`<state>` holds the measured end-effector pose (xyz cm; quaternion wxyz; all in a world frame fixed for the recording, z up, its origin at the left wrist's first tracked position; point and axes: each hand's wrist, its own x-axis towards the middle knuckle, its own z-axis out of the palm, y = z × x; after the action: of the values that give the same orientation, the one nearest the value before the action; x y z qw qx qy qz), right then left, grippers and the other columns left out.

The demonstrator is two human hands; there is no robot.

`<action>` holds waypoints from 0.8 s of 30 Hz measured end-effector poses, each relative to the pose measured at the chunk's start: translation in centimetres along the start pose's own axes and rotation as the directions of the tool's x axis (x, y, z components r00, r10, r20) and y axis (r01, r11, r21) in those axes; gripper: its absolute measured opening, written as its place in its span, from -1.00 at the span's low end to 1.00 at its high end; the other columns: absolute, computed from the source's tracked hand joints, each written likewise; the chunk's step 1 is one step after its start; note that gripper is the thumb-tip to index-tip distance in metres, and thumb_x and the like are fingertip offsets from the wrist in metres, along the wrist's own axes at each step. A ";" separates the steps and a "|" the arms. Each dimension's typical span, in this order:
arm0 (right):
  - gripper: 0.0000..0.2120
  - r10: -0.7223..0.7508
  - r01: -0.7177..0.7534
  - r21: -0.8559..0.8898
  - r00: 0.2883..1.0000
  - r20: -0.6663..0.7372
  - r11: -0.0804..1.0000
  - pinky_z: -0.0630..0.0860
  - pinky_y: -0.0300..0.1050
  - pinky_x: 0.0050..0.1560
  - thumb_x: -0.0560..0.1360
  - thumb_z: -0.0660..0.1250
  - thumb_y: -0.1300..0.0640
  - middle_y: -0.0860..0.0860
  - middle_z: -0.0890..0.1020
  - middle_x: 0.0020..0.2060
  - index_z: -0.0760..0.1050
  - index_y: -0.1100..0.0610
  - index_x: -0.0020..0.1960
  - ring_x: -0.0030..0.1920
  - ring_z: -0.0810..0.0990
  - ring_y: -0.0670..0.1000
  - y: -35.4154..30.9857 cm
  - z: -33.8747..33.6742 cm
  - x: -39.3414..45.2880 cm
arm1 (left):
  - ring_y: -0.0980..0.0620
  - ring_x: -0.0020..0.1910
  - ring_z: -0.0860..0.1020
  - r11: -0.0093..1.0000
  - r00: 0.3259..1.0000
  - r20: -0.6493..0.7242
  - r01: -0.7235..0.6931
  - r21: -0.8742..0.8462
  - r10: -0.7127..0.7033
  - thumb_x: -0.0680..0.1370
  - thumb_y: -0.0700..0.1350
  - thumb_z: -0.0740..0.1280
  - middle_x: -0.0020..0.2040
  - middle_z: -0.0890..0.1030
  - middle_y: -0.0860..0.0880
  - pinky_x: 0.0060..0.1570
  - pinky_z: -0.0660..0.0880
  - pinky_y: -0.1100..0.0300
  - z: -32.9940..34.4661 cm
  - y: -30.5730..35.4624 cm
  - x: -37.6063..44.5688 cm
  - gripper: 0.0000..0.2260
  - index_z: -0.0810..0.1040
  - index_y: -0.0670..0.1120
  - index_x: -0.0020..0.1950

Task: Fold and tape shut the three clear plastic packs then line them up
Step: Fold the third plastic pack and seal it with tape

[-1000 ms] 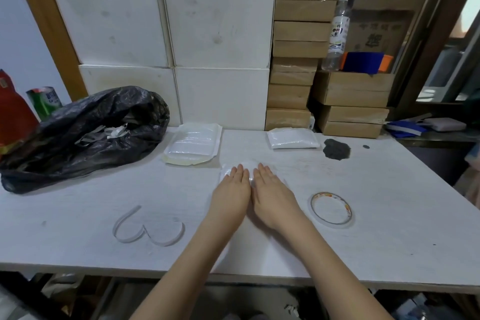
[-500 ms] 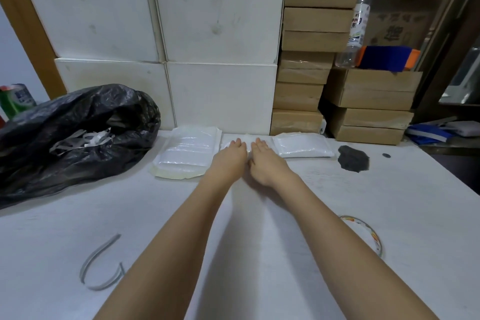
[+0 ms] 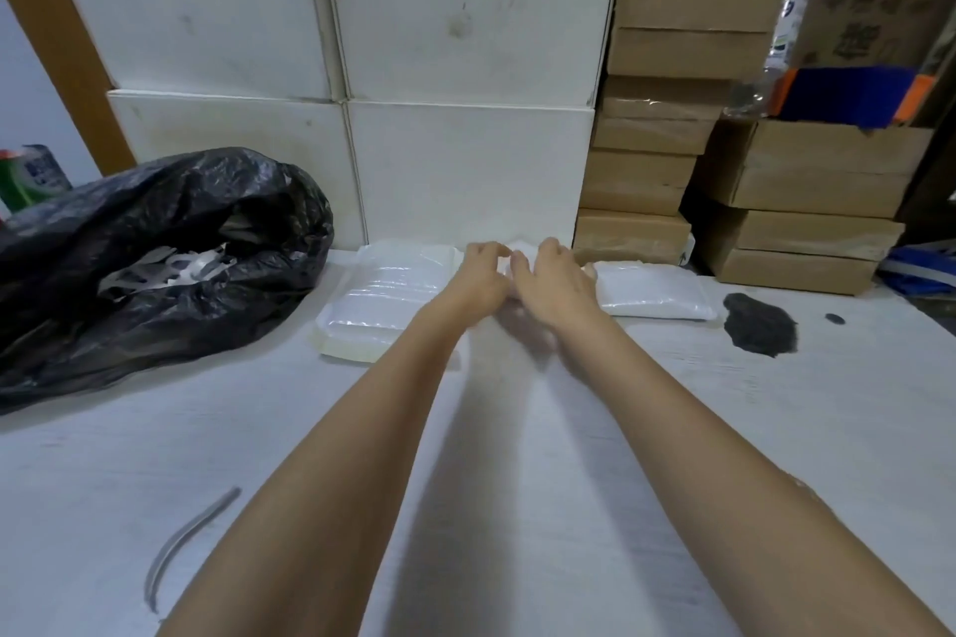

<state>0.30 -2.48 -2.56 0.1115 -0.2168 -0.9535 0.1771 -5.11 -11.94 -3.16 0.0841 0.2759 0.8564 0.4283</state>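
Three clear plastic packs lie at the back of the white table, against the white boxes. The left pack (image 3: 385, 295) is the largest and sits on a cream sheet. The right pack (image 3: 654, 295) is folded small. The middle pack (image 3: 520, 248) is mostly hidden under my hands; only a white sliver shows between them. My left hand (image 3: 478, 274) and my right hand (image 3: 553, 282) rest side by side on that middle pack, fingers curled over its far edge. The tape roll is out of view.
A black rubbish bag (image 3: 145, 259) with paper strips fills the left side. White boxes (image 3: 465, 160) and stacked cardboard boxes (image 3: 646, 181) wall off the back. A dark patch (image 3: 758, 323) marks the table at right. A curved backing strip (image 3: 181, 543) lies near left.
Both hands have slid the middle pack away from me to the back of the table, between the other two packs. The view has tilted, and the tape roll has left the frame.
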 end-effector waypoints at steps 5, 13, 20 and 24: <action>-0.52 -0.245 0.257 0.096 0.963 -0.115 0.962 -0.10 0.02 0.52 0.64 -0.03 0.05 0.12 0.11 0.52 0.13 0.26 0.48 0.54 -0.04 0.04 -3.2 0.6 -1.5 | -0.07 0.33 0.38 0.974 0.986 -0.165 0.019 0.228 0.020 0.48 -0.37 0.06 0.37 0.39 -0.06 0.24 0.33 0.12 -4.4 -2.0 -1.9 -0.56 0.43 -0.14 0.32; -0.53 -0.316 0.299 0.105 0.867 0.386 0.949 0.28 0.10 0.34 0.64 -0.13 -0.03 0.14 0.29 0.42 0.28 0.19 0.40 0.43 0.26 0.16 -8.0 4.9 -4.4 | -0.16 0.28 0.43 0.738 0.991 0.042 0.063 0.672 -0.123 0.56 -0.04 0.14 0.28 0.46 -0.13 0.22 0.38 -0.03 -7.4 -6.8 -6.5 -0.65 0.42 -0.11 0.31; -0.55 -0.335 0.275 0.195 0.818 0.468 0.942 0.05 -0.11 0.44 0.64 -0.02 0.00 -0.02 0.12 0.53 0.20 0.11 0.48 0.52 0.08 -0.02 -6.1 2.6 -6.8 | -0.09 0.40 0.29 0.757 0.989 0.040 0.083 0.648 -0.143 0.60 -0.18 -0.01 0.45 0.34 -0.01 0.34 0.30 0.01 -7.8 -7.0 -9.4 -0.57 0.32 0.04 0.44; -0.57 -0.371 0.295 0.231 0.808 0.459 0.927 0.14 -0.12 0.44 0.57 0.17 0.05 -0.01 0.25 0.49 0.32 0.09 0.43 0.49 0.18 -0.03 -4.6 2.2 -8.7 | -0.06 0.41 0.26 0.732 0.984 0.021 0.117 0.671 -0.176 0.59 -0.16 0.02 0.43 0.35 -0.01 0.31 0.25 0.00 -7.2 -5.4 -11.8 -0.57 0.34 0.10 0.43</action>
<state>5.59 -10.96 -3.95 -0.0911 0.0154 -0.9571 0.2746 -0.20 -25.90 -4.00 0.0490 0.2369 0.9675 0.0738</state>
